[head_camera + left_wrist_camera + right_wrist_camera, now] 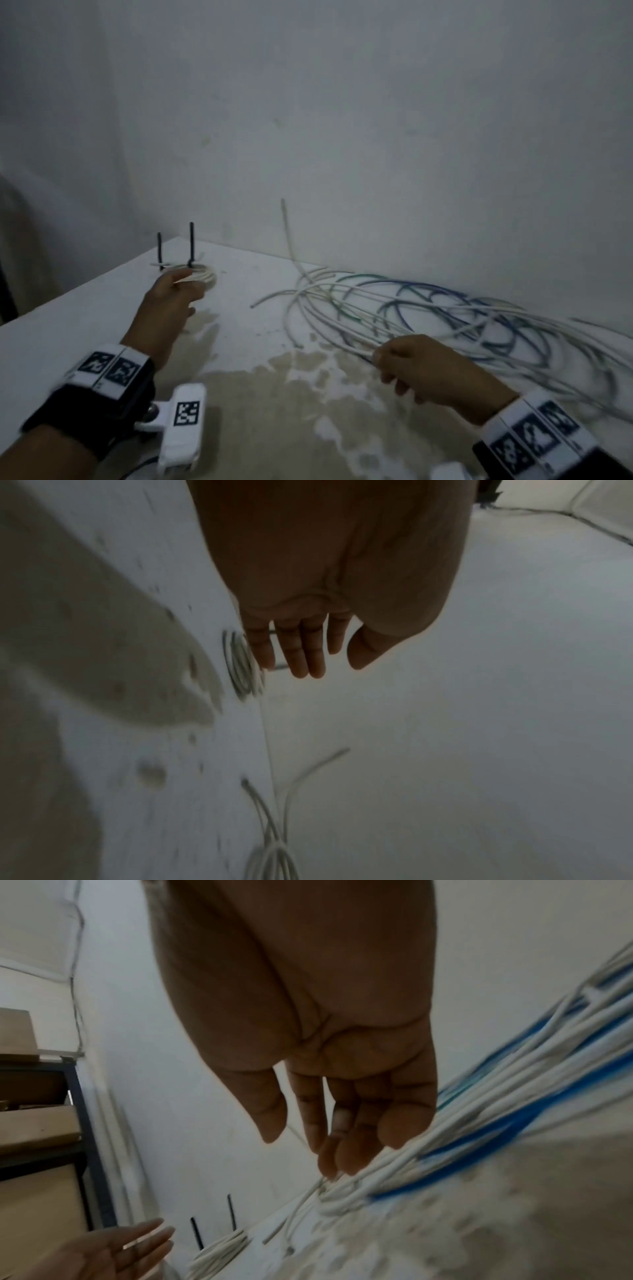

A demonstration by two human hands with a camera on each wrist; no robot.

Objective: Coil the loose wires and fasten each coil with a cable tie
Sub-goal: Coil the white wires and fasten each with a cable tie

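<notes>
A small white coil lies at the table's far left, with two black cable ties standing up from it. My left hand hovers just in front of the coil, fingers straight and empty. A loose tangle of white and blue wires sprawls along the wall to the right. My right hand is at its near edge; the fingertips touch the white strands, thumb apart, nothing gripped. The right wrist view also shows the coil and ties.
The white table has brownish stains in front of me. A plain wall runs close behind the wires, and one white wire end sticks up against it. A dark shelf with cardboard boxes stands to the left.
</notes>
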